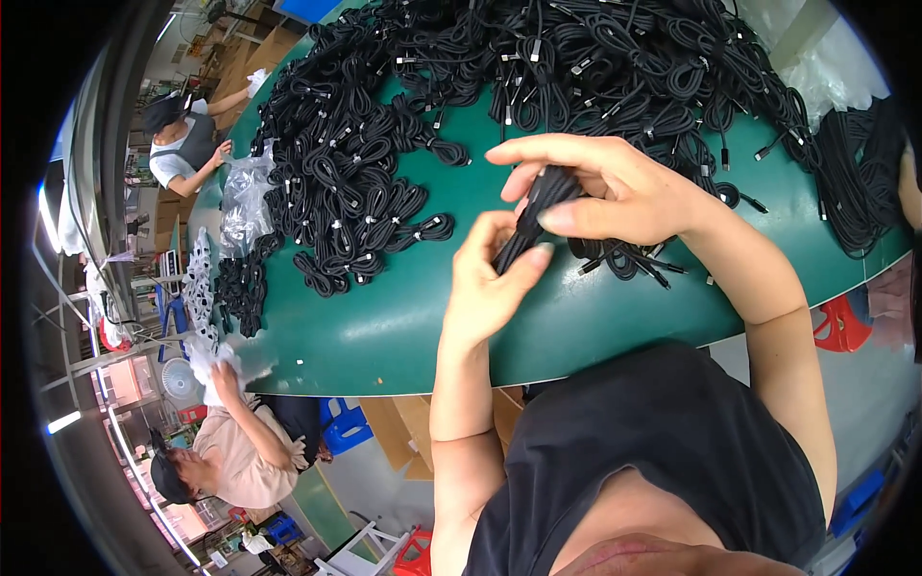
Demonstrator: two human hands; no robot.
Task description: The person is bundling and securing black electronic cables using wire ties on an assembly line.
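Observation:
A folded black cable bundle [549, 197] is held between my two hands above the green table [413, 331]. My left hand [492, 278] wraps its lower end, thumb laid along the side. The upper part sits in my right hand [615, 192], with the thumb pressed against it and the index finger stretched out past it. Just beyond and under my right hand lie more black cables [629, 257] with metal plugs. A big heap of coiled black cables [567, 58] spreads over the far side of the table.
Bundled cables [346, 192] cover the table's left part, beside clear plastic bags [247, 202]. Long loose cables [855, 182] hang at the right. Two people work at the left, one holding white plastic [206, 365]. A red stool [840, 324] and blue stool [344, 427] stand below.

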